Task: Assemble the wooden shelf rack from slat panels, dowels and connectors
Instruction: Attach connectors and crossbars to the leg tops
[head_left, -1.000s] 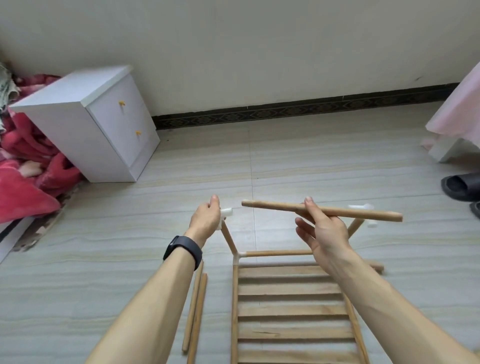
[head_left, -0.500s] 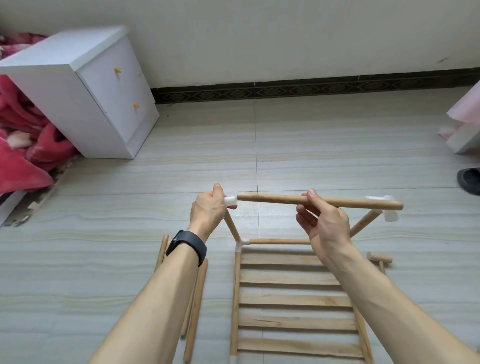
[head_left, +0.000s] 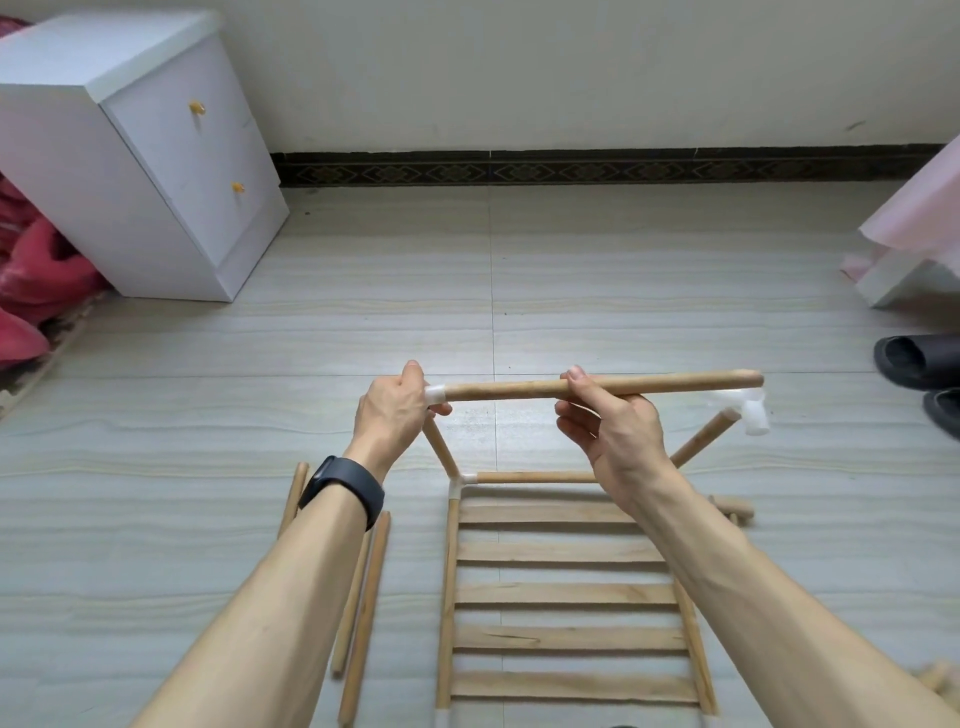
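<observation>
The dowel has slid left since a second ago, and its end now meets the white connector that my left hand pinches. My right hand grips the dowel mid-length (level, above the slat panel). Its far end sits just above the right connector.

Bright, soft and even, with only faint diffuse shadows beneath the loose dowels on the floor. Stretched by the wide lens toward the edges, tilting the cabinet; smeared with motion blur at the right-hand connector.
</observation>
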